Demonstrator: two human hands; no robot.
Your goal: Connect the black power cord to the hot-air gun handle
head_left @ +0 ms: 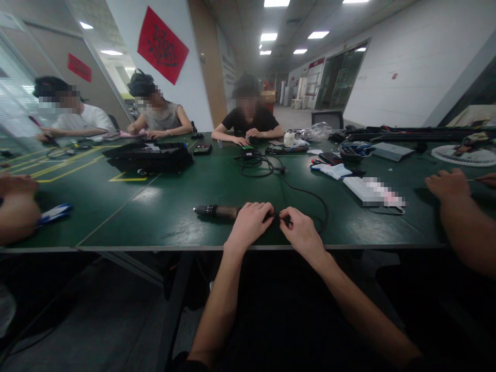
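Note:
A dark cylindrical tool (222,211) with a metal tip at its left end lies on the green table near the front edge. My left hand (252,219) is wrapped over the tool's right end. Close beside it, my right hand (300,227) pinches a small dark piece at the end of a black cable (323,201). The fingertips of both hands are a short gap apart, and a thin dark part shows between them. From my right hand the cable curves back toward a coil in the middle of the table.
Across the green table (170,222) a person (248,119) works by a small green device (248,152). A black tray (149,157) lies back left, a white packet (362,190) and gloves (333,170) to the right. Other people's arms rest at both sides.

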